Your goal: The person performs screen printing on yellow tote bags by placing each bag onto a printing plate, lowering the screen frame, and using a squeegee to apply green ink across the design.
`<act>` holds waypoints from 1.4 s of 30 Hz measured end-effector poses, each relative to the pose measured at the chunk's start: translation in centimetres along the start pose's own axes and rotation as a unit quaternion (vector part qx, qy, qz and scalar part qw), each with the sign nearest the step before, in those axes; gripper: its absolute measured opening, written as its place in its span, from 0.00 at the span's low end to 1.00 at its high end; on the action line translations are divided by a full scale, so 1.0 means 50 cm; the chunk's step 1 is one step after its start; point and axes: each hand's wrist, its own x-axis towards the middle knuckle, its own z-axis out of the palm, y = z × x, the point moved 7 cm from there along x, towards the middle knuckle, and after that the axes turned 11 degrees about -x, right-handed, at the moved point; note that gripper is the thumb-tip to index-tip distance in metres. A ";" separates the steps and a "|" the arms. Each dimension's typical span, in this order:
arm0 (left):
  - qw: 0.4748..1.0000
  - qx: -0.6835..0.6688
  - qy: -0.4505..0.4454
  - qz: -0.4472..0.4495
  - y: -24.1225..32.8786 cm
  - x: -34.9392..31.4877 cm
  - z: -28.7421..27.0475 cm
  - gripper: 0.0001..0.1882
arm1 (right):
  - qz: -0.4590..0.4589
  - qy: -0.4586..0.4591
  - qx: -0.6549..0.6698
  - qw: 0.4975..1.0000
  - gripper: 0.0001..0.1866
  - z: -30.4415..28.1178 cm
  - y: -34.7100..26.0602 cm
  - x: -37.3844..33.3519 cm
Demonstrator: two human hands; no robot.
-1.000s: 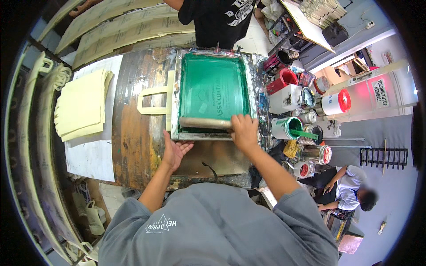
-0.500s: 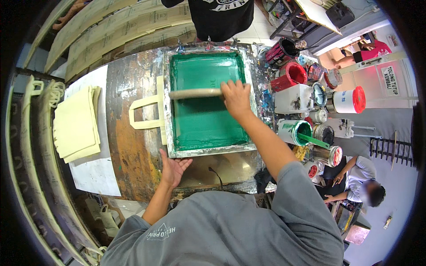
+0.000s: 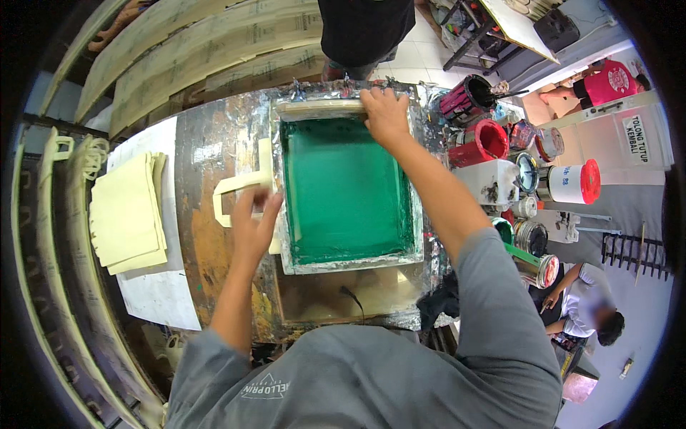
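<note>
A screen-printing frame (image 3: 350,268) lies on the stained table, its mesh (image 3: 346,193) coated with green ink. At its far edge my right hand (image 3: 386,114) is closed around one end of a long squeegee (image 3: 318,109), which lies crosswise along the far side. A pale yellow cloth bag sticks out from under the frame's left side, with its handle loop (image 3: 225,191) showing. Over that handle, close to the frame's left edge, hovers my left hand (image 3: 251,225), fingers apart and holding nothing I can see. Whether it touches the handle I cannot tell.
Pale yellow cloth bags (image 3: 127,214) are stacked on white paper at the left. Racks of printed bags (image 3: 207,61) stand behind and left. Ink pots, including a red one (image 3: 489,139), crowd the right. Another person (image 3: 364,32) stands beyond the table; others are at the right.
My right hand has moved the squeegee from across the mesh to the frame's far edge. My left hand has risen from the near left corner to the bag handle.
</note>
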 end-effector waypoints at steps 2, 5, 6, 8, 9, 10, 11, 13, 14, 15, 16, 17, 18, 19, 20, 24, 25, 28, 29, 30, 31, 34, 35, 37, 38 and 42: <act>0.951 0.164 0.018 0.262 0.087 0.158 0.068 0.32 | 0.019 0.030 -0.010 0.999 0.29 0.037 -0.024 0.028; 0.900 0.339 0.015 0.273 0.052 0.314 0.151 0.34 | -0.029 0.034 0.044 0.998 0.30 0.014 -0.037 0.060; 0.899 0.380 -0.021 0.217 0.003 0.348 0.162 0.34 | -0.053 0.047 0.071 0.995 0.31 0.009 -0.040 0.062; 0.894 0.416 -0.048 0.159 -0.055 0.367 0.194 0.34 | -0.073 0.006 0.048 0.996 0.32 0.010 -0.036 0.063; 0.894 0.420 -0.035 0.149 -0.070 0.360 0.201 0.34 | -0.085 -0.008 0.043 0.995 0.32 0.011 -0.032 0.059; 0.894 0.426 -0.023 0.137 -0.081 0.344 0.205 0.33 | -0.099 -0.025 0.042 0.994 0.32 0.013 -0.032 0.048; 0.876 0.429 0.022 0.218 -0.064 0.319 0.210 0.33 | -0.105 -0.040 0.038 0.993 0.32 0.013 -0.027 0.036; 0.876 0.423 0.023 0.230 -0.066 0.291 0.215 0.32 | -0.102 -0.046 0.024 0.993 0.32 0.003 -0.028 0.007; 0.877 0.420 0.025 0.233 -0.063 0.272 0.212 0.32 | -0.105 -0.049 0.016 0.993 0.31 -0.003 -0.033 -0.011; 0.883 0.411 0.014 0.226 -0.064 0.248 0.211 0.31 | -0.104 -0.058 0.037 0.992 0.30 -0.010 -0.038 -0.041; 0.884 0.409 0.005 0.227 -0.059 0.222 0.209 0.31 | -0.101 -0.033 0.040 0.993 0.30 -0.021 -0.043 -0.070; 0.884 0.405 -0.004 0.233 -0.053 0.198 0.214 0.31 | -0.094 -0.008 0.042 0.995 0.29 -0.026 -0.044 -0.104; 0.884 0.401 -0.014 0.239 -0.049 0.174 0.215 0.31 | -0.087 0.017 0.043 0.995 0.29 -0.032 -0.046 -0.140; 0.884 0.387 -0.009 0.264 -0.052 0.143 0.208 0.31 | -0.078 -0.005 0.046 0.996 0.28 -0.041 -0.056 -0.171; 0.886 0.381 -0.016 0.265 -0.049 0.114 0.207 0.31 | -0.073 -0.017 0.044 0.996 0.28 -0.051 -0.064 -0.203; 0.892 0.361 -0.045 0.267 -0.038 -0.022 0.197 0.30 | -0.056 -0.055 0.050 0.996 0.29 -0.093 -0.098 -0.344; 0.895 0.356 -0.051 0.265 -0.032 -0.061 0.190 0.30 | -0.056 -0.060 0.055 0.995 0.29 -0.104 -0.109 -0.382; 0.895 0.347 -0.064 0.272 -0.027 -0.198 0.174 0.30 | -0.044 -0.075 0.065 0.994 0.30 -0.137 -0.145 -0.504; 0.897 0.351 -0.080 0.256 -0.015 -0.232 0.171 0.30 | -0.046 -0.076 0.066 0.994 0.30 -0.150 -0.150 -0.533; 0.902 0.341 -0.068 0.257 -0.008 -0.221 0.168 0.30 | -0.049 -0.081 0.069 0.993 0.30 -0.158 -0.156 -0.554; 0.908 0.329 -0.063 0.254 -0.010 -0.214 0.171 0.30 | -0.048 -0.056 0.053 0.996 0.30 -0.154 -0.151 -0.542; 0.925 0.310 -0.079 0.206 -0.023 -0.206 0.153 0.40 | -0.048 -0.098 0.057 0.992 0.29 -0.154 -0.144 -0.508; 0.921 0.304 -0.049 0.237 0.009 -0.233 0.132 0.44 | -0.029 -0.101 0.062 0.993 0.30 -0.153 -0.149 -0.531; 0.952 0.230 -0.029 0.198 -0.015 -0.306 0.076 0.60 | -0.020 -0.030 0.081 0.996 0.30 -0.174 -0.161 -0.595; 0.959 0.247 -0.016 0.141 -0.065 -0.330 0.054 0.58 | -0.018 0.009 0.088 0.996 0.30 -0.180 -0.166 -0.621; 0.953 0.301 -0.045 0.009 -0.210 -0.389 0.012 0.50 | -0.033 -0.012 0.095 0.995 0.25 -0.167 -0.186 -0.665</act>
